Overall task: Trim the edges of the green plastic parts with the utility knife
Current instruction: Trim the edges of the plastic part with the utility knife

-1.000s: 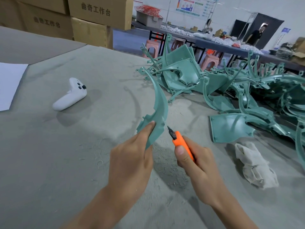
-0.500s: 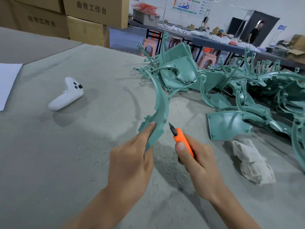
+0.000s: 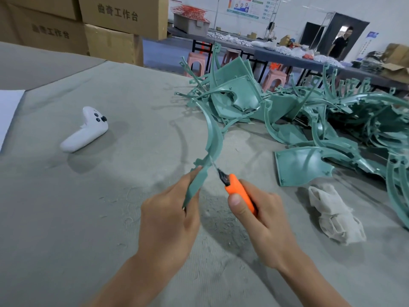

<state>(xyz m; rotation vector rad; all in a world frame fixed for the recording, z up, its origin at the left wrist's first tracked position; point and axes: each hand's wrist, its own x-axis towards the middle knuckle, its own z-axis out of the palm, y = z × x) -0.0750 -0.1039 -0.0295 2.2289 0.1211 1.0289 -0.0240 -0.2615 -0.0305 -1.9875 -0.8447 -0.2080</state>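
Held part: you have a curved green plastic strip [image 3: 213,138] up off the grey felt table [image 3: 132,196], its arc rising away from you and its lower end in your grip.
Left hand: your left hand [image 3: 168,220] is closed around the strip's lower end, thumb pressed along its near face, fingers wrapped behind.
Knife: the orange utility knife [image 3: 240,192] sits just right of the strip, its dark blade tip pointing up-left at the strip's right edge; blade and edge appear to touch, though the contact spot is too small to be sure.
Right hand: your right hand [image 3: 263,227] is fisted tight on the knife handle, thumb laid flat on its top.
Pile: right of and beyond the strip, a heap of green plastic parts [image 3: 309,120] covers the table, well apart from your hands.
Loose panel: one flat green panel [image 3: 303,166] lies at the near edge of that heap, right of the strip.
Cloth: a crumpled whitish rag [image 3: 334,213] lies just this side of the panel.
Controller: left of the strip, well apart, a white handheld controller [image 3: 85,130] rests on the felt.
Paper: farther left still, a white sheet [image 3: 8,109] sits at the frame's edge.
Boxes: cardboard cartons [image 3: 99,25] are stacked beyond the table, up-left of the strip.
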